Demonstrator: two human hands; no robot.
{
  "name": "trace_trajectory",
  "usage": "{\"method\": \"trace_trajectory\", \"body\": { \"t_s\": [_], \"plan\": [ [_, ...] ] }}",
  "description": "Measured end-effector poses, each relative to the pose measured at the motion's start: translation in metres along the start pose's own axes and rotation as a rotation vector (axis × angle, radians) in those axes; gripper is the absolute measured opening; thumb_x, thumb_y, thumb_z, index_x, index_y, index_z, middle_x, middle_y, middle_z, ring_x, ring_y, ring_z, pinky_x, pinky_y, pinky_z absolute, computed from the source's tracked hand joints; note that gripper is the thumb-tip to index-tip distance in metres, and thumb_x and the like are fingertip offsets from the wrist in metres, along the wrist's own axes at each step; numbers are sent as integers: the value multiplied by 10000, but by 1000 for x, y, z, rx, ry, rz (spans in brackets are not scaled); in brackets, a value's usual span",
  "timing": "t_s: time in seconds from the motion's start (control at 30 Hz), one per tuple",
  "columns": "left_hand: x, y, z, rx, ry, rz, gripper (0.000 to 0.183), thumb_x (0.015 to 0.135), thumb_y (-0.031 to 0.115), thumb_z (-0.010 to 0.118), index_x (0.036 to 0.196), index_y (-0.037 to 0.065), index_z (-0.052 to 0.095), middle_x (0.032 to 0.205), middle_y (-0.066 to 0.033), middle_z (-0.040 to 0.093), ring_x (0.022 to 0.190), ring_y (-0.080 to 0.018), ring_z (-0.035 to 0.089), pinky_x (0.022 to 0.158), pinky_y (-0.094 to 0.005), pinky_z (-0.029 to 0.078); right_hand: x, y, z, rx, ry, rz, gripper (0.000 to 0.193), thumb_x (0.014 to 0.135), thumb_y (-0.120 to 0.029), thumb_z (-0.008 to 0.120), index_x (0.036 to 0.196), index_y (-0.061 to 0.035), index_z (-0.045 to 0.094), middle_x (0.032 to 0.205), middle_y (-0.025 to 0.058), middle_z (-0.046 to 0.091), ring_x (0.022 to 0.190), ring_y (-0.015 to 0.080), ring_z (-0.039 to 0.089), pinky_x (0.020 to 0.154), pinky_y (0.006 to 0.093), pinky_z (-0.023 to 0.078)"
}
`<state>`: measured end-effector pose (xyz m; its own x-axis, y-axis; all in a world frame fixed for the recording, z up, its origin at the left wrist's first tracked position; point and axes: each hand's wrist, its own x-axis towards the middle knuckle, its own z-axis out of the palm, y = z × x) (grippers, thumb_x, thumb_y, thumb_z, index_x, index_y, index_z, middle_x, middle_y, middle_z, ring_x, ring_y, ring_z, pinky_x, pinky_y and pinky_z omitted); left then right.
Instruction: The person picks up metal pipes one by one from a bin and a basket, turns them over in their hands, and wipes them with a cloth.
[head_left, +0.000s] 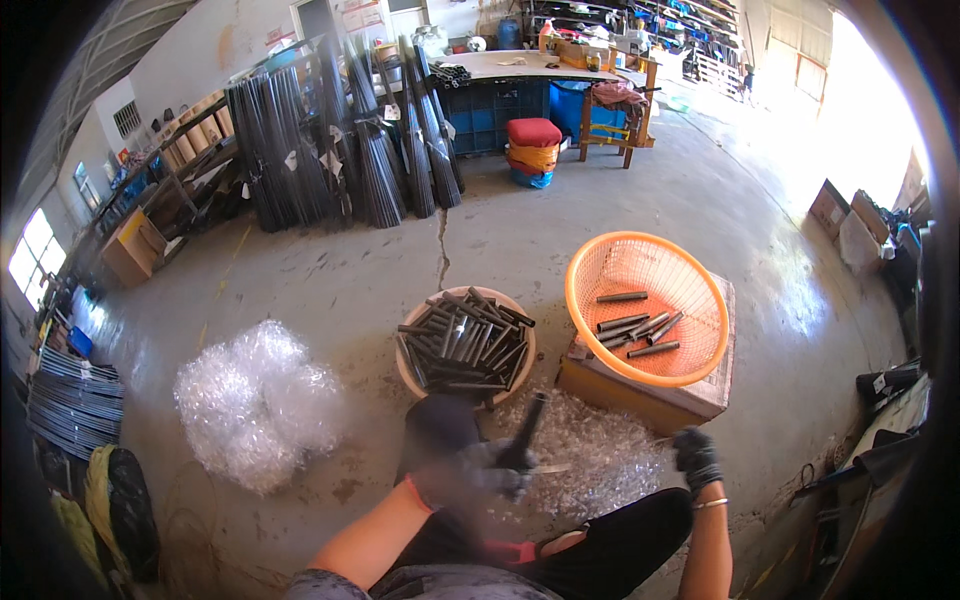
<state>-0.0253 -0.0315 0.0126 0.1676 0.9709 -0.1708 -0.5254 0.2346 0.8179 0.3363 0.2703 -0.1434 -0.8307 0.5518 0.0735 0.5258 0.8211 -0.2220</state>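
My left hand (462, 478), in a dark glove and blurred by motion, grips a short black tube (530, 420) that points up toward a round tan basin (408, 372) heaped with several black tubes. My right hand (696, 456), also gloved, hovers low at the right with fingers curled and nothing seen in it. Between my hands lies a pile of clear plastic scraps (590, 455). An orange mesh basket (600, 330) with several black tubes in it rests tilted on a cardboard box (620, 392).
A big bundle of clear plastic wrap (255, 400) lies on the concrete floor at the left. Long black rods (330, 150) lean against racks at the back. A table, blue crates and a red stool stand farther off. Boxes line the right wall.
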Motion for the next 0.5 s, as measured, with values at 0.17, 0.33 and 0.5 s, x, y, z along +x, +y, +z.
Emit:
{"method": "trace_trajectory", "body": {
  "t_s": [0.17,0.33,0.5],
  "plan": [
    [0,-8,-1,-52,47,-33,293,846,74,589,1126,36,513,930,-46,586,826,-162,580,732,-311,477,-11,-10,-69,1006,295,969,323,804,-190,591,1107,-118,505,812,56,559,456,150,499,379,271,391],
    [44,-27,17,-50,-139,-27,309,848,62,585,1146,43,505,942,-35,570,843,-134,560,727,-305,473,41,-224,-119,1369,-183,242,629,670,130,639,1232,-49,421,1072,60,558,667,130,588,576,265,503],
    [19,0,15,-24,-74,21,338,852,57,577,1177,36,488,951,-41,570,854,-138,558,748,-299,465,34,-160,-44,880,-338,216,174,799,-68,578,970,-81,606,903,75,610,797,165,568,707,288,466]
  ]
}}
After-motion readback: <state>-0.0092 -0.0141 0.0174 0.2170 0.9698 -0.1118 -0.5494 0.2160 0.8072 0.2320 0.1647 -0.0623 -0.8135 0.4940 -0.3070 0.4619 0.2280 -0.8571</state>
